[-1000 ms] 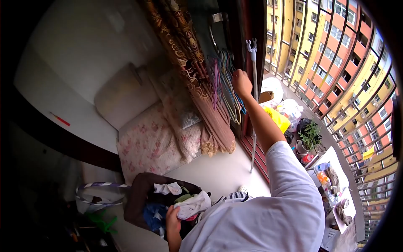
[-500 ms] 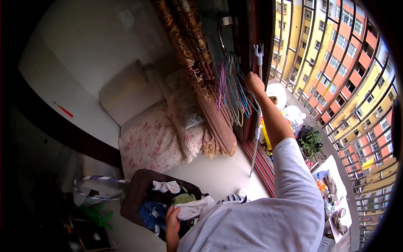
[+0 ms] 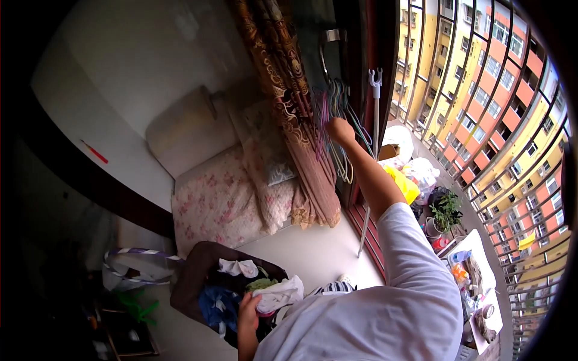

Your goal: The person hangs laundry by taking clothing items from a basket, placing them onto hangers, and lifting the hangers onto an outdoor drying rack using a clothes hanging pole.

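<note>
My right hand (image 3: 341, 130) is closed among the bunch of coloured hangers (image 3: 339, 157), which hang from a door handle (image 3: 326, 55); whether it grips one is hidden. Low in the view, my left hand (image 3: 248, 311) holds a white cloth (image 3: 280, 294) over a dark basket (image 3: 189, 292) of clothes. Inside the basket lie a blue garment (image 3: 217, 305), a green one (image 3: 262, 283) and a small white one (image 3: 238, 268).
A pole with a forked top (image 3: 376, 84) leans by the red door frame. A patterned curtain (image 3: 291, 90) hangs beside a flowered sofa (image 3: 211, 201). Bags, a potted plant (image 3: 445, 210) and a littered white table (image 3: 484, 271) stand near the window bars.
My right hand has moved from the right edge of the hangers leftward and down into the bunch. The left hand still holds the white cloth. The view has shifted slightly.
</note>
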A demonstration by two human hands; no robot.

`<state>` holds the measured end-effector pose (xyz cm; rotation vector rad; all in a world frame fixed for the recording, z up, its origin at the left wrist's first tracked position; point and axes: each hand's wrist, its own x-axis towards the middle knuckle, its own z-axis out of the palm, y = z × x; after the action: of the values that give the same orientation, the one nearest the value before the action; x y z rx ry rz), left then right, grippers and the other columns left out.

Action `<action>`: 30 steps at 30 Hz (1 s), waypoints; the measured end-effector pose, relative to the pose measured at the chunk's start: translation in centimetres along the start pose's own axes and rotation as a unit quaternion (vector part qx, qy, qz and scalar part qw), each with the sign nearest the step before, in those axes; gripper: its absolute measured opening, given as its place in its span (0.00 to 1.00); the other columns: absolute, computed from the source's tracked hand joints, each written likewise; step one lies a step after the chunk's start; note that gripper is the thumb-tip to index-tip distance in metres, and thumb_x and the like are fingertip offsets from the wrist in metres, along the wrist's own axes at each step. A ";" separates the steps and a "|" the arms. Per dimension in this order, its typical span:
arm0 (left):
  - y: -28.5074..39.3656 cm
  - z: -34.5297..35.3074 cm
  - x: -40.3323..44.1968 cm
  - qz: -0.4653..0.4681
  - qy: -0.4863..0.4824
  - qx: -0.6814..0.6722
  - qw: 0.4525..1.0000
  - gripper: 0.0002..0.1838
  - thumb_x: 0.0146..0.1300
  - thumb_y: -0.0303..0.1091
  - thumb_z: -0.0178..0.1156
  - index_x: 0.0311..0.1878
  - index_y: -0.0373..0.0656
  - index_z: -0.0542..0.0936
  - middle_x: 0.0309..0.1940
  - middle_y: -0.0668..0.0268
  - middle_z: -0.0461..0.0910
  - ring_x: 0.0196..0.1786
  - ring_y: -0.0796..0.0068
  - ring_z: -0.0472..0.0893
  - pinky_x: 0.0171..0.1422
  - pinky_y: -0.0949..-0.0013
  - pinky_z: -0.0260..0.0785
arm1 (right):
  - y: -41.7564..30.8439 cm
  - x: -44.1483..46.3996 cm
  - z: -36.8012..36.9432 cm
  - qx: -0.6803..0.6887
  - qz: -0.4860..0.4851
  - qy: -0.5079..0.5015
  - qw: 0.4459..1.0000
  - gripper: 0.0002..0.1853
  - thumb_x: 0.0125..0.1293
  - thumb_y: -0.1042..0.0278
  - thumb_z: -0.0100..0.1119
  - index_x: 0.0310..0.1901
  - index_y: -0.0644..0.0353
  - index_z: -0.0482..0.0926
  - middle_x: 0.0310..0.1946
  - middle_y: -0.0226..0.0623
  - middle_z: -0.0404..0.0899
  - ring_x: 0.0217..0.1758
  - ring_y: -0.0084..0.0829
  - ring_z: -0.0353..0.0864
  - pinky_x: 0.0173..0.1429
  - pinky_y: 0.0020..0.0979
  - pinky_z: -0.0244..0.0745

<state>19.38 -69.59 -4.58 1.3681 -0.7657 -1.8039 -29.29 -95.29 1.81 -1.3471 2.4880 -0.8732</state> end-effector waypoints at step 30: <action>-0.5 -0.2 1.1 -0.002 -0.044 0.000 0.999 0.11 0.56 0.25 0.52 0.43 0.35 0.72 0.38 0.61 0.76 0.40 0.72 0.77 0.46 0.73 0.68 | -0.1 -1.3 -4.0 0.334 -0.034 0.156 0.929 0.15 0.54 0.61 0.51 0.34 0.68 0.75 0.18 0.31 0.71 0.17 0.20 0.68 0.22 0.24 0.62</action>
<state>19.32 -70.30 -5.61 1.2995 -0.8095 -1.8776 -30.20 -92.64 4.99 -1.1068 2.0106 -1.8556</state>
